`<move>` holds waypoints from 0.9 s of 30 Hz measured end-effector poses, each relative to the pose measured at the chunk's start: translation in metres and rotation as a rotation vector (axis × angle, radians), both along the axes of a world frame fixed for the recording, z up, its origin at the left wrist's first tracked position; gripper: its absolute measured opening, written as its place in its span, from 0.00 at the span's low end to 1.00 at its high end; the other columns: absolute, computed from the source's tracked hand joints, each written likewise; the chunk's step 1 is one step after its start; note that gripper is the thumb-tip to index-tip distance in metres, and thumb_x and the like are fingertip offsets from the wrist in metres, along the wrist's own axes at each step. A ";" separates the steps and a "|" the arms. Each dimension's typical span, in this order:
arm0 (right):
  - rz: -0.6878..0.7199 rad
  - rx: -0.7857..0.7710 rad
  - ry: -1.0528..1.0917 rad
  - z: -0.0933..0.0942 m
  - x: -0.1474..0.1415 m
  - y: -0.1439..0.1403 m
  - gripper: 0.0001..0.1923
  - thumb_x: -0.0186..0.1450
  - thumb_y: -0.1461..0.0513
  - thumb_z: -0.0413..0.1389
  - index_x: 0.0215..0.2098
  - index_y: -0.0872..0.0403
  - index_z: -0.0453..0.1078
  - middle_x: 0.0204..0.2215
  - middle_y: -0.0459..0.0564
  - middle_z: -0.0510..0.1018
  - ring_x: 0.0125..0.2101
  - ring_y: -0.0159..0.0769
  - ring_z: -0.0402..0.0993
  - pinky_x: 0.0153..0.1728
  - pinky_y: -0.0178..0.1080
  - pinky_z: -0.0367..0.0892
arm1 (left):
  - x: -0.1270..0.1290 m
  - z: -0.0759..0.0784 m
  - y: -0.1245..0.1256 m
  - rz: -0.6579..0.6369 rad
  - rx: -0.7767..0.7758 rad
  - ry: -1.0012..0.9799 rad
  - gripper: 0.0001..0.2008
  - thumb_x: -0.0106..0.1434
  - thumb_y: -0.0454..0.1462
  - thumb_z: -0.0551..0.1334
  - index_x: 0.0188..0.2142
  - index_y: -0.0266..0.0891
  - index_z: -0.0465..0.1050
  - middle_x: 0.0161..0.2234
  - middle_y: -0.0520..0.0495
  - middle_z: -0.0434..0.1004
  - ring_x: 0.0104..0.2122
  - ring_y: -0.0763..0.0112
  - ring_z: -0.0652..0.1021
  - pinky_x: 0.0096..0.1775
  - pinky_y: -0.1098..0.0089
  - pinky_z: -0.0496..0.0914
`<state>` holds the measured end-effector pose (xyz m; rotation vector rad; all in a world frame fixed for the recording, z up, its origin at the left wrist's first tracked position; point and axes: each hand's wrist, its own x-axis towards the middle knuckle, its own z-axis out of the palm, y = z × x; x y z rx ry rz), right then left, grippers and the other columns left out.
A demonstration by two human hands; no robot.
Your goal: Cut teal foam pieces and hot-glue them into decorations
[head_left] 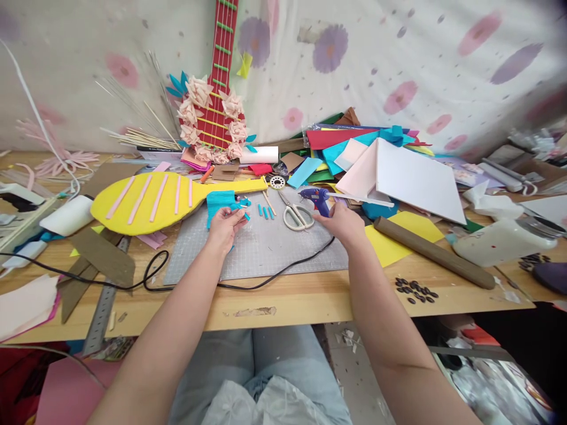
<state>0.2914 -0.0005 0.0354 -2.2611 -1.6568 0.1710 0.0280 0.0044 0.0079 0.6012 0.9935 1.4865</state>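
Left hand (225, 227) grip pinched on teal crepe paper piece (220, 205), right hand (343, 223) grip clamped on blue glue gun (315, 198) — steel scissors (296, 215) just left of it, on the bench (283, 295)

Scissors (296, 215) on cutting mat (261, 251), between paper piece (221, 203) and glue gun (317, 199).

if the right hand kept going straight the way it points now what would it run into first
Probably the blue glue gun that the right hand already grips; beyond it, the scissors on the grey mat, though depth is hard to judge.
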 end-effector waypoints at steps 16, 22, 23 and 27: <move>0.632 0.114 0.506 -0.011 -0.142 0.004 0.11 0.59 0.56 0.55 0.38 0.52 0.74 0.34 0.47 0.80 0.33 0.34 0.75 0.33 0.35 0.64 | 0.003 -0.003 0.001 0.018 0.099 -0.037 0.22 0.41 0.31 0.70 0.23 0.40 0.53 0.22 0.56 0.73 0.27 0.76 0.76 0.33 0.75 0.68; 0.613 0.286 0.159 -0.021 -0.140 -0.003 0.14 0.65 0.56 0.49 0.41 0.49 0.74 0.37 0.48 0.79 0.38 0.37 0.74 0.36 0.36 0.63 | 0.009 -0.005 0.001 0.089 0.088 -0.022 0.23 0.40 0.30 0.70 0.23 0.40 0.53 0.22 0.56 0.73 0.27 0.75 0.77 0.37 0.71 0.69; 0.616 0.306 0.117 -0.022 -0.140 -0.003 0.14 0.65 0.56 0.48 0.42 0.49 0.74 0.37 0.49 0.79 0.38 0.37 0.74 0.36 0.36 0.62 | 0.010 -0.005 0.001 0.100 0.082 -0.022 0.23 0.40 0.30 0.70 0.24 0.40 0.53 0.22 0.56 0.73 0.27 0.74 0.77 0.37 0.70 0.69; 0.617 0.384 0.058 -0.020 -0.137 -0.008 0.16 0.65 0.55 0.47 0.36 0.51 0.74 0.34 0.51 0.79 0.37 0.37 0.72 0.35 0.35 0.59 | 0.011 -0.004 0.000 0.131 0.074 -0.030 0.23 0.41 0.30 0.70 0.24 0.40 0.52 0.22 0.55 0.74 0.27 0.74 0.77 0.38 0.70 0.69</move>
